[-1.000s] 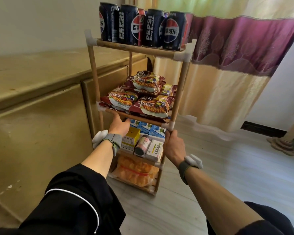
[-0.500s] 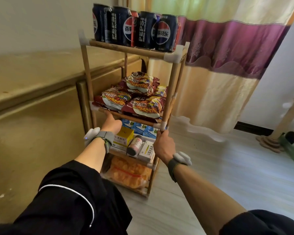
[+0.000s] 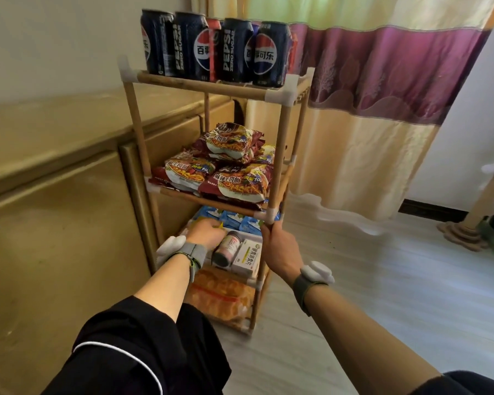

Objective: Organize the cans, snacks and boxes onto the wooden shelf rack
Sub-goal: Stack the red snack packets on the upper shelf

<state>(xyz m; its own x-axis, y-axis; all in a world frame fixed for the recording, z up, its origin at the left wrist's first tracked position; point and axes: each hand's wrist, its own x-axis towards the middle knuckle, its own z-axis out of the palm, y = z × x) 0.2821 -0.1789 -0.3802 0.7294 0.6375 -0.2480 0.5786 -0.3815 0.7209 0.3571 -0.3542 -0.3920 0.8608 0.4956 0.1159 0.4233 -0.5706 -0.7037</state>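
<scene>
The wooden shelf rack [image 3: 280, 155] stands by the curtain. Several dark Pepsi cans [image 3: 237, 49] fill its top tier. Instant noodle packets [image 3: 234, 183] are piled on the second tier. The third tier holds blue packs [image 3: 240, 222], a lying bottle [image 3: 226, 249] and a white box [image 3: 247, 256]. An orange snack bag [image 3: 220, 297] lies on the bottom tier. My left hand [image 3: 208, 233] reaches into the third tier, fingers curled over a yellow box [image 3: 220, 225] that it mostly hides. My right hand [image 3: 280, 252] grips the rack's front right post just under the second tier.
A long tan wooden cabinet [image 3: 54, 195] runs along the wall, touching the rack's left side. A yellow and purple curtain [image 3: 368, 109] hangs behind. Pale wood floor [image 3: 382, 295] lies to the right, with a post on a round base [image 3: 462, 235] at far right.
My left hand let go of the second tier's front rail and dropped onto the yellow box on the third tier. My right hand kept its hold on the post.
</scene>
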